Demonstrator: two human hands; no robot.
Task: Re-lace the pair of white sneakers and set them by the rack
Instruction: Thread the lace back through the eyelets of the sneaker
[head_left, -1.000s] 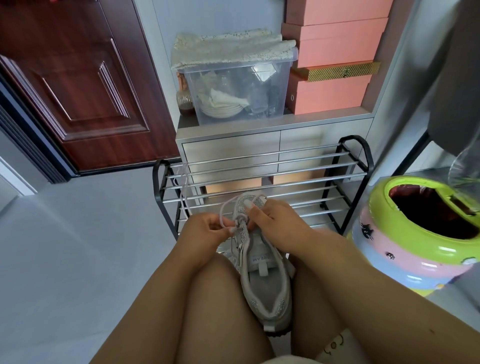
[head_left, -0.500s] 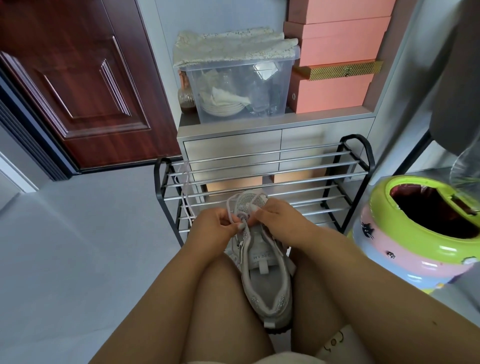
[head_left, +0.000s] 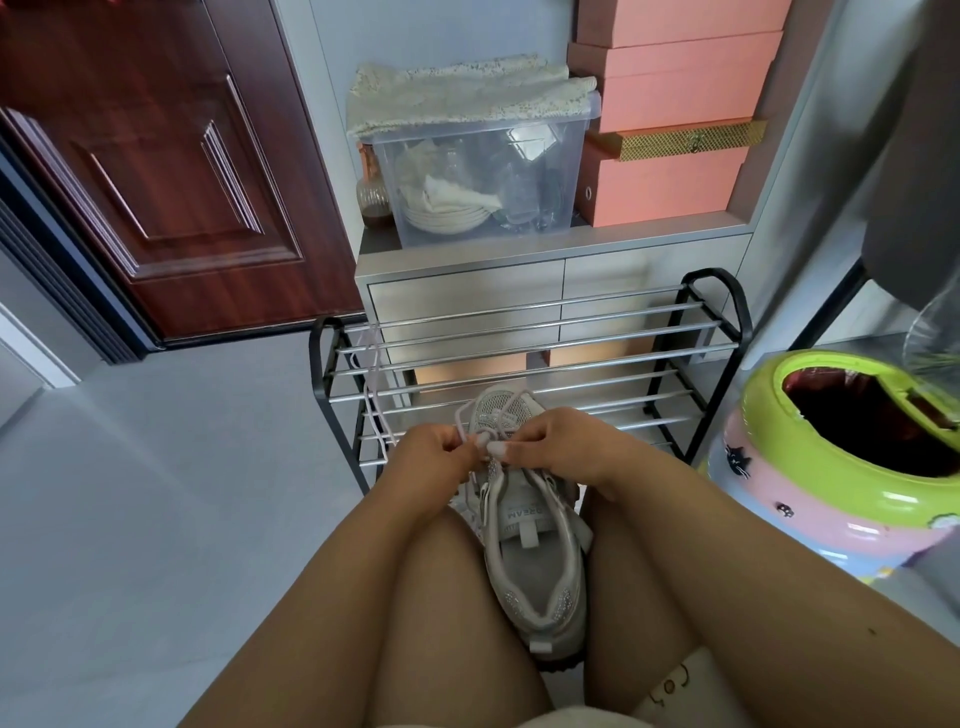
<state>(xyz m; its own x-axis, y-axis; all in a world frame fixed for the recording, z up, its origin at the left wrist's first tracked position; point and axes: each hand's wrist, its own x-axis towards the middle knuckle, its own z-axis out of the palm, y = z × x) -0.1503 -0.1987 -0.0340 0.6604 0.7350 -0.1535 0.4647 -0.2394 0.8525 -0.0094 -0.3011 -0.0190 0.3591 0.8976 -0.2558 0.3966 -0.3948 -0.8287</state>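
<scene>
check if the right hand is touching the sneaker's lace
Touching: the head view shows the right hand pinching the lace over the sneaker.

A red-brown door (head_left: 156, 171) stands at ten o'clock. A clear storage bin (head_left: 483, 176) sits at twelve, pink boxes (head_left: 675, 104) at one, a green-rimmed trash can (head_left: 831, 467) at three.

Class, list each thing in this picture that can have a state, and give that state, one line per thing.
Sneaker: wedged between the knees, partly laced.
Lace: pinched by both hands.
Left hand: pinching the lace.
Right hand: pinching the lace.
Spare lace: draped over the rack.
Rack: upright, no shoes on it.
Door: shut.
Clear bin: lidded.
</scene>
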